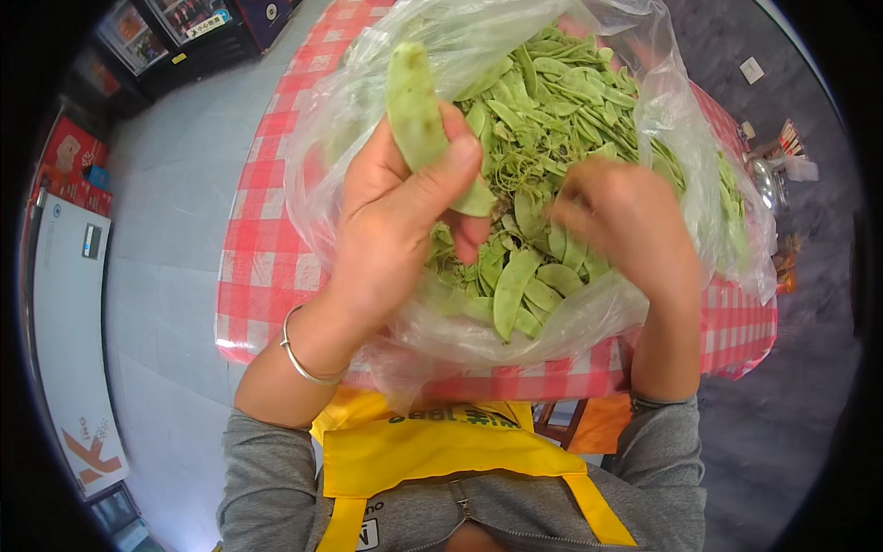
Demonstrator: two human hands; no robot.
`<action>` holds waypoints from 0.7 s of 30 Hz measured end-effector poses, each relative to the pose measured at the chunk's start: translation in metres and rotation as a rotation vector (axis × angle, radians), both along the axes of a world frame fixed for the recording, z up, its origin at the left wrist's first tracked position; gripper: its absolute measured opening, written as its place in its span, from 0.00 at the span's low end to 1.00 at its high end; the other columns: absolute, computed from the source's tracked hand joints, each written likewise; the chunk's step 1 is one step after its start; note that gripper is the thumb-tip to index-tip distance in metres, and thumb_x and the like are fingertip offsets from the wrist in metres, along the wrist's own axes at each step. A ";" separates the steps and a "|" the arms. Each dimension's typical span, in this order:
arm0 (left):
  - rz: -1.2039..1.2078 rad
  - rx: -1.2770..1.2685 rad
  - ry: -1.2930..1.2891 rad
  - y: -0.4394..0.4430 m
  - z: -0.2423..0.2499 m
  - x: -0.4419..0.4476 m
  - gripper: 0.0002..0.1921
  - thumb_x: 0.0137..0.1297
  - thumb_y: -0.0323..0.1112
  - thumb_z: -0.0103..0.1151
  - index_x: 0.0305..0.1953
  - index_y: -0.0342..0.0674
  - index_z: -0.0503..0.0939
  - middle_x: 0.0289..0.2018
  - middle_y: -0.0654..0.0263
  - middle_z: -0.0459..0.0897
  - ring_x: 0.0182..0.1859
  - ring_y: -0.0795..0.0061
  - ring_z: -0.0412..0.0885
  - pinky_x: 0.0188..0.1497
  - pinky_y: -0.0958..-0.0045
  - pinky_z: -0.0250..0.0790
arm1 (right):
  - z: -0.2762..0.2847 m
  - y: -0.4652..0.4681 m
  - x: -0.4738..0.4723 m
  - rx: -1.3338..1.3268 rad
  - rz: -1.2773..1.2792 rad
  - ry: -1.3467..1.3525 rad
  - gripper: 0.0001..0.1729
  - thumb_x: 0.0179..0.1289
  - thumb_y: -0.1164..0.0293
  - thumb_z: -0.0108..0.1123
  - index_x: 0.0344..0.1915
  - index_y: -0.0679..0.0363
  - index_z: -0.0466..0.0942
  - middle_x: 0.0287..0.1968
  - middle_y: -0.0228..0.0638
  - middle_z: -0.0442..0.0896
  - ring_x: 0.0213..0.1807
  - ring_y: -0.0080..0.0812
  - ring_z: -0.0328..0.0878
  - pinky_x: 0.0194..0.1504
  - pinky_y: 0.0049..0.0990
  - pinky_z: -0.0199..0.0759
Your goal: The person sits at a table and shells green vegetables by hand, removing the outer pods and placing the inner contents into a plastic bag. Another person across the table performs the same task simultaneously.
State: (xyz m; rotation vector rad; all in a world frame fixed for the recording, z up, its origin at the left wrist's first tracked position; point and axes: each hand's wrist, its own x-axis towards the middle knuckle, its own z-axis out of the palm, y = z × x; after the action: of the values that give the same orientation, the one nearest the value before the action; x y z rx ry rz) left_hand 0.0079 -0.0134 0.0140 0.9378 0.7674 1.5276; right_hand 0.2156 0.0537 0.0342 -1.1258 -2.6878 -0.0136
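Note:
My left hand (pixel 407 200) holds a flat green bean pod (pixel 416 114) upright between thumb and fingers, with brownish spots on its skin. To its right, my right hand (pixel 614 214) hovers low over the pile, its fingers bent and blurred; whether they pinch anything cannot be told. Beneath both hands lies a heap of flat green bean pods (pixel 514 290) in a wide-spread clear plastic bag (pixel 441 331). Thin pulled strings and trimmed ends (pixel 517 155) form a tangle amid the pods.
A red-and-white checked cloth (pixel 259 276) covers the table. More pods (pixel 731 207) lie under plastic at the right. Past the right edge stand a metal container (pixel 769 183) and a holder with sticks. A white chest freezer (pixel 72 331) stands at the left, glass-door fridges (pixel 172 34) at the upper left.

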 end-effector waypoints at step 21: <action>0.177 0.254 0.979 0.011 -0.019 -0.004 0.11 0.70 0.22 0.52 0.51 0.32 0.79 0.38 0.59 0.84 0.38 0.76 0.80 0.42 0.74 0.73 | -0.020 0.002 -0.020 -0.182 0.260 0.434 0.13 0.61 0.72 0.65 0.45 0.64 0.77 0.36 0.44 0.80 0.34 0.47 0.78 0.36 0.37 0.71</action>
State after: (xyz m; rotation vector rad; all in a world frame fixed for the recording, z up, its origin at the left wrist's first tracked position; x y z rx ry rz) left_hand 0.0038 -0.0028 -0.0046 1.8980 1.3775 1.2779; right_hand 0.1960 0.0560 0.0143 -0.7101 -2.4469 0.4710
